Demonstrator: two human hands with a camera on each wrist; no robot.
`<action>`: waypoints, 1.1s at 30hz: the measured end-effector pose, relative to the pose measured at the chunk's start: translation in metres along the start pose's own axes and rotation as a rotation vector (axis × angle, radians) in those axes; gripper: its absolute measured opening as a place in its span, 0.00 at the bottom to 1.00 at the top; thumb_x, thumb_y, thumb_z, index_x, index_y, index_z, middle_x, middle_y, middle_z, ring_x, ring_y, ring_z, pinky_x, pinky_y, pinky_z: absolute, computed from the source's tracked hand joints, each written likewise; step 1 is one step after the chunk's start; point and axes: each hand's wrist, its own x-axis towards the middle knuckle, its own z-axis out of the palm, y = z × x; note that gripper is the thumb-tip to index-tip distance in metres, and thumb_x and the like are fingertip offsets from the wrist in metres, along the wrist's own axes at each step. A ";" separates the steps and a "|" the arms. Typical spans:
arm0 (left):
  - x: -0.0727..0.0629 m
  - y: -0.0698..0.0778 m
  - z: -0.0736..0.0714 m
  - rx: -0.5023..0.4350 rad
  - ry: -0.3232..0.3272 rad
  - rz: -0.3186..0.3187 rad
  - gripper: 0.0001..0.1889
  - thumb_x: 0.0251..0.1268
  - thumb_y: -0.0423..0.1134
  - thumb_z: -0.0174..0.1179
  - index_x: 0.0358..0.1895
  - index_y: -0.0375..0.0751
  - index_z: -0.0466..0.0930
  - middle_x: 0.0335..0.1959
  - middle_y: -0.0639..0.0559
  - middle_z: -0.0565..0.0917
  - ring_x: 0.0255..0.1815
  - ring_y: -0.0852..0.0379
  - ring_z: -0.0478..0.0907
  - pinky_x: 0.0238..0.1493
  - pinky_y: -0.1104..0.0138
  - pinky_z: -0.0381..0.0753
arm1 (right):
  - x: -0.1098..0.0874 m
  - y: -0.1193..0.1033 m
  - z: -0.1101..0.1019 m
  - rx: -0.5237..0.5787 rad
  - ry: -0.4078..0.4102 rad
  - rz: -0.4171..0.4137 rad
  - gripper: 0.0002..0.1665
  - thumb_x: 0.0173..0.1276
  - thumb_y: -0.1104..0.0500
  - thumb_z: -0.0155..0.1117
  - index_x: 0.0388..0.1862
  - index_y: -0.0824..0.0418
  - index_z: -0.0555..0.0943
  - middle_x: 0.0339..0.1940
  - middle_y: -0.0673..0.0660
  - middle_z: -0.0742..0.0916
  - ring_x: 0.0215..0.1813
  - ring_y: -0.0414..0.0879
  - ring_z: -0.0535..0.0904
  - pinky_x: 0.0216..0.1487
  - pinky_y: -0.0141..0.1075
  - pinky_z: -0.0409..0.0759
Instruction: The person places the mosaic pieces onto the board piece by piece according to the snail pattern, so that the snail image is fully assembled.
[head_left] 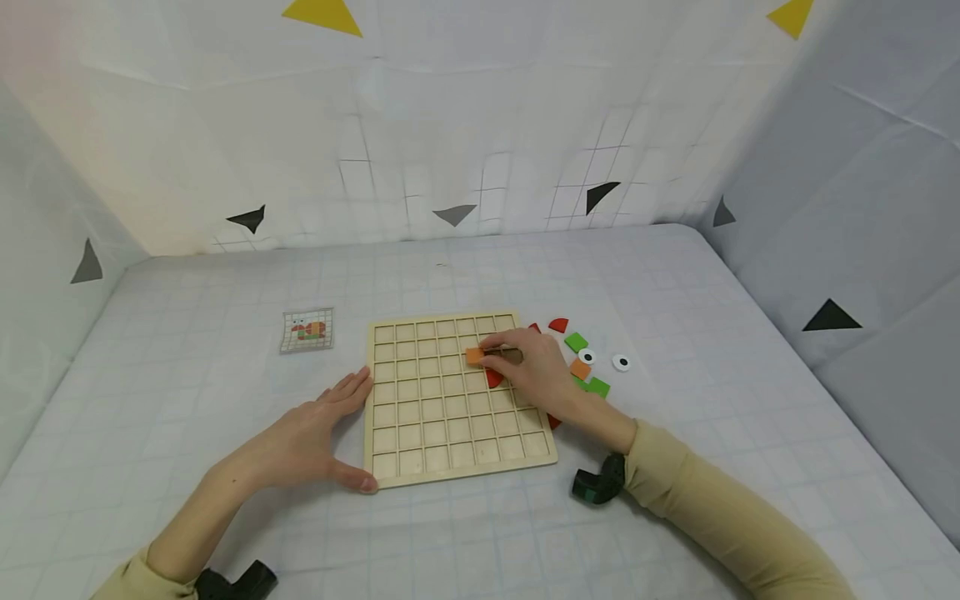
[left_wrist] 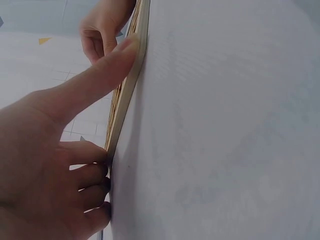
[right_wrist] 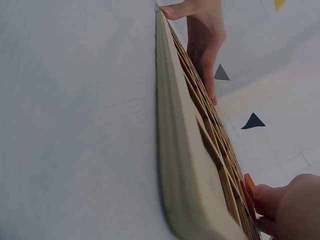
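Note:
A light wooden grid board [head_left: 431, 412] lies on the table in front of me. My right hand [head_left: 536, 367] reaches over its upper right part and pinches an orange square tile [head_left: 474, 357] between thumb and fingers. Just below that tile, a red tile [head_left: 493, 378] sits on the board, partly covered by the hand. In the right wrist view the orange tile [right_wrist: 249, 181] stands tilted above the grid. My left hand [head_left: 307, 437] lies along the board's left side, thumb at the lower left corner and straight fingers touching the edge.
Right of the board lie loose pieces: a red quarter-round [head_left: 558, 325], a green tile [head_left: 576, 342], an orange tile [head_left: 580, 369] and white eye discs [head_left: 621, 362], some half hidden by the right arm. A small picture card [head_left: 307, 331] lies at the upper left.

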 end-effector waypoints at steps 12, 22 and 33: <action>0.001 0.000 0.000 -0.006 0.002 -0.005 0.71 0.32 0.73 0.74 0.80 0.37 0.51 0.83 0.46 0.47 0.82 0.39 0.44 0.76 0.37 0.51 | -0.003 0.005 0.004 -0.114 -0.005 -0.089 0.15 0.61 0.58 0.75 0.47 0.58 0.88 0.44 0.50 0.91 0.51 0.46 0.85 0.52 0.43 0.82; 0.000 -0.001 0.001 -0.009 0.003 -0.003 0.71 0.32 0.73 0.73 0.80 0.37 0.51 0.83 0.46 0.47 0.82 0.39 0.44 0.76 0.37 0.51 | -0.003 0.007 0.005 -0.150 0.007 -0.164 0.14 0.62 0.59 0.75 0.47 0.58 0.88 0.44 0.51 0.91 0.50 0.46 0.85 0.51 0.42 0.82; 0.000 0.000 0.001 -0.012 -0.001 -0.011 0.71 0.32 0.73 0.74 0.80 0.38 0.50 0.83 0.47 0.46 0.82 0.39 0.44 0.75 0.36 0.50 | -0.002 0.007 0.005 -0.153 0.020 -0.207 0.14 0.62 0.59 0.75 0.46 0.59 0.88 0.42 0.51 0.91 0.49 0.46 0.86 0.52 0.41 0.82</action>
